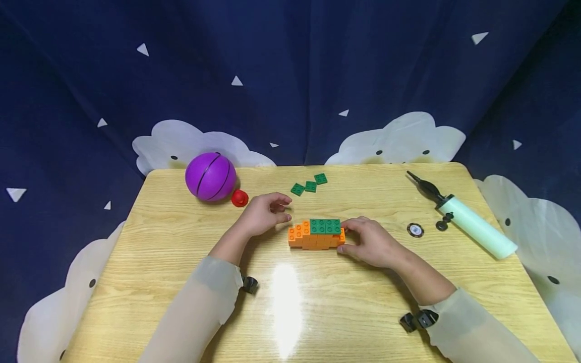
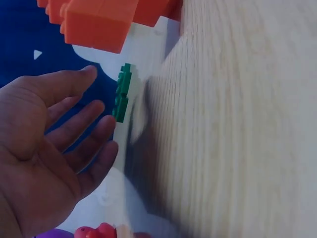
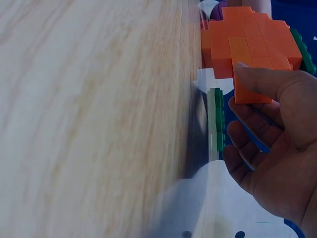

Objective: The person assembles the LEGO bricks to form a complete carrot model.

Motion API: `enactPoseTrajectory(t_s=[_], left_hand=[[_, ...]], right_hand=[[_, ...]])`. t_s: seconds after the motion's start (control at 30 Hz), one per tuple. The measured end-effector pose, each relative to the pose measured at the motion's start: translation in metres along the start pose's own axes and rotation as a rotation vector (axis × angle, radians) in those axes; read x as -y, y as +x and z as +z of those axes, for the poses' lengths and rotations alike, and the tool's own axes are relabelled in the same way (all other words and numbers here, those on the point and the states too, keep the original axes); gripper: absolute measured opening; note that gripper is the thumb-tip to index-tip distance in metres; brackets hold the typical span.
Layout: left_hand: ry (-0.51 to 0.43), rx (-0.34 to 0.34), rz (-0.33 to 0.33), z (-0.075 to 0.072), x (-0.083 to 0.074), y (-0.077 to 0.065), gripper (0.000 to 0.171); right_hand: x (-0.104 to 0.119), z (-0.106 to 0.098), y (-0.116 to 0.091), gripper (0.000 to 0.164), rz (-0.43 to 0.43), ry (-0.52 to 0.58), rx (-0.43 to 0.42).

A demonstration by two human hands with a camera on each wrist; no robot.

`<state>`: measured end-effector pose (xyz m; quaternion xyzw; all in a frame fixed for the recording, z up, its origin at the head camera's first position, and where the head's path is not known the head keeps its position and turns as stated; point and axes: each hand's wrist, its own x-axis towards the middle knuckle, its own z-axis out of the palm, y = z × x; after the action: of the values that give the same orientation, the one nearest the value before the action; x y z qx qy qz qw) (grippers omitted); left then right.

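A stepped build of orange toy bricks (image 1: pixel 318 242) stands on the table, its upper middle topped with green bricks (image 1: pixel 325 226). My right hand (image 1: pixel 374 243) pinches the build's right end between thumb and forefinger. In the right wrist view the thumb lies across an orange brick (image 3: pixel 250 47), while the other fingers curve below it. Just off the build's left end, my left hand (image 1: pixel 265 214) hovers with relaxed, spread fingers and nothing in them. Behind the build lie three loose green bricks (image 1: pixel 310 186), which also show past the left fingertips as a green strip (image 2: pixel 122 94).
A purple ball (image 1: pixel 211 176) sits at the back left beside a small red toy (image 1: pixel 239 198). Toward the right are a round chip (image 1: pixel 415 230), a small black piece (image 1: pixel 444 223) and a pale hand pump (image 1: pixel 476 227). A dark blue curtain (image 1: pixel 272 75) hangs behind the table (image 1: pixel 181 302).
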<state>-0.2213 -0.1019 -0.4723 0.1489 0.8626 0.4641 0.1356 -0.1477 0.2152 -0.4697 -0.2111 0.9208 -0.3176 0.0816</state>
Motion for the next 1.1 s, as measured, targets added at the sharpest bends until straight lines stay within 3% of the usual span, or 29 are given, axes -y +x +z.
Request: enactPoseTrajectory(t_s=[0.37,0.83,1.1], left_hand=[[0.002,-0.136,-0.048,0.006,0.006,0.033,0.045],[0.139,-0.138,-0.038,0.013,0.011,0.06,0.043],[0.26,-0.075,-0.015,0.014,0.011,0.073,0.05]], right_hand=[[0.0,0.0,0.001,0.049,-0.01,0.004,0.007],[0.001,0.001,0.002,0.048,-0.004,-0.007,0.002],[0.0,0.0,0.002,0.049,-0.006,-0.004,0.005]])
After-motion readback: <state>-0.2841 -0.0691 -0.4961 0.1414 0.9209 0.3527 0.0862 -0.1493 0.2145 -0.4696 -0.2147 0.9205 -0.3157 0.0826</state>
